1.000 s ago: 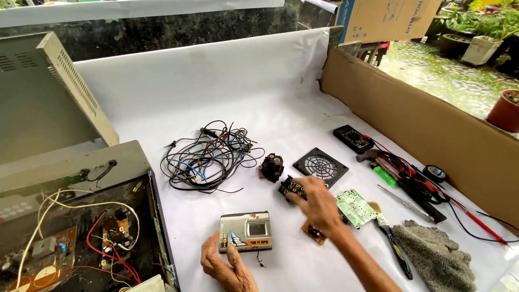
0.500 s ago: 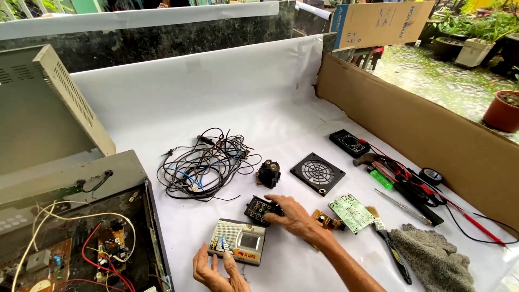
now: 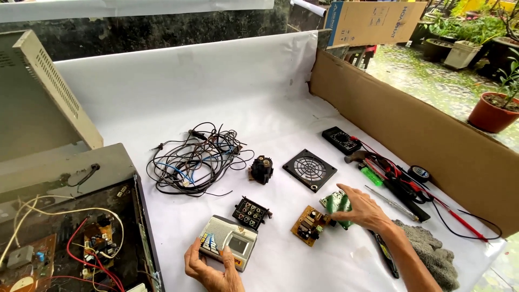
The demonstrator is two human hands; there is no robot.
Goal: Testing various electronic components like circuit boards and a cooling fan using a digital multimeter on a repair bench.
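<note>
Left hand (image 3: 208,269) grips grey panel (image 3: 227,249); right hand (image 3: 361,207) touches green board (image 3: 336,203).

Single head view, looking steeply down over white table (image 3: 259,97), hands close below.

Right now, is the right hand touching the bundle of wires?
No, the right hand rests on the green circuit board, well apart from the bundle of wires.

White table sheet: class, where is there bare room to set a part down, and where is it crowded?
Bare: the far stretch of the white sheet behind the wire tangle, and the near edge between the grey panel and brown circuit board. Crowded: the right side by the cardboard wall, with the tools.
</note>
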